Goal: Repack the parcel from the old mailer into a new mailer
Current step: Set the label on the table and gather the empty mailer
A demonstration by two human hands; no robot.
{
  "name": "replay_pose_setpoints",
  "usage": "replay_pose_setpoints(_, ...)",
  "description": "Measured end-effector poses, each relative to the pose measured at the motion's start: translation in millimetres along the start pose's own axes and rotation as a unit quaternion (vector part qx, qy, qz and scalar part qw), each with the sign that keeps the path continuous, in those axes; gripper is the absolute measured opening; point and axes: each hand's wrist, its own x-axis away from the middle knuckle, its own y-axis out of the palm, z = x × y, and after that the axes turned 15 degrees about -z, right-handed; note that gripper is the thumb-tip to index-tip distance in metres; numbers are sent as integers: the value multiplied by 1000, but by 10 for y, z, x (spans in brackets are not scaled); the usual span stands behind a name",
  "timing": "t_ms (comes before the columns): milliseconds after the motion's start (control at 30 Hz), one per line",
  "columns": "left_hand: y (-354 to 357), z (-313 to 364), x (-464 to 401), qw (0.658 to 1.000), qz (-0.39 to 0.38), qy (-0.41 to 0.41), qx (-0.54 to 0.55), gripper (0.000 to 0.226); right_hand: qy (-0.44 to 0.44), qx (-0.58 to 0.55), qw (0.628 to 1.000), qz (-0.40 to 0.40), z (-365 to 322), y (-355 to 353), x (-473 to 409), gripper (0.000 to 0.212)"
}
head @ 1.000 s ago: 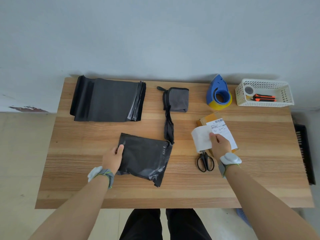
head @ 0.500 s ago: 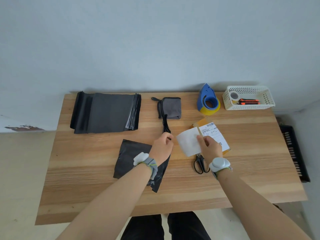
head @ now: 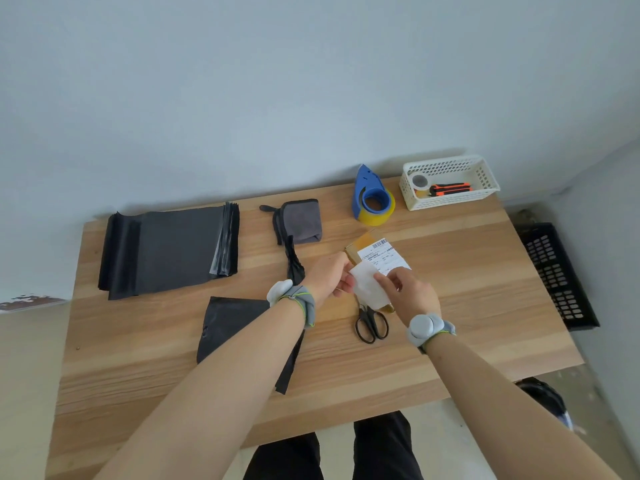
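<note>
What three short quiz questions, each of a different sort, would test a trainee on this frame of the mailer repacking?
1. True or false: both hands hold the white paper slip.
2. Multiple choice: the scissors lie
A. in the white basket
B. on the table, near the right hand
C. on the stack of black mailers
3. Fill in: the blue tape dispenser stands beside the white ____.

Key
1. True: the left hand and right hand both pinch it.
2. B
3. basket
</note>
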Motion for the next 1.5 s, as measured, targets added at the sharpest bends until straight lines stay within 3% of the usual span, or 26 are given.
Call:
replay_pose_setpoints(167, 349, 212, -322, 999, 39, 19, 14, 21, -22, 28, 999, -14, 336, -296, -183, 44)
replay_pose_setpoints(267, 578, 329, -543, 996, 73, 33, 28, 24, -58, 53, 997, -11, 547, -501, -292, 56)
replay_pose_setpoints(400, 807, 514, -808, 990, 118, 64, -50, 23, -91, 55, 994, -41, 787, -766, -410, 67)
replay_pose_setpoints(567, 956, 637, -1093, 972, 74, 71, -211, 11, -31, -126, 992, -4, 1150, -1093, -615, 58)
replay_pose_setpoints(700, 1084, 679, -1258, 907, 32, 93, -410, 21, 60, -156, 985, -46, 1325, -1299, -852, 35)
replay_pose_setpoints(867, 1315, 640, -1542, 797, -3, 161, -582, 45, 146, -345, 920, -111, 1341, -1414, -1191, 52)
replay_pose_setpoints(1000, 1426, 563, -1803, 688, 14, 226, -689, 67, 189, -430, 874, -127, 1346, -1442, -1409, 43)
replay_pose_setpoints(1200, 1505, 550, -2040, 629, 50, 268, -728, 77, 220, -516, 825, -72, 1482, -1440, -1602, 20)
replay_pose_setpoints(1367, 1473, 451, -2236, 618, 143, 267, -725, 59, 178, -578, 794, -52, 1708, -1342, -1631, 22)
replay_pose_setpoints(1500, 1414, 147, -2298, 607, 128, 209, -756, 42, 224, -609, 758, -70, 1909, -1114, -1569, 16)
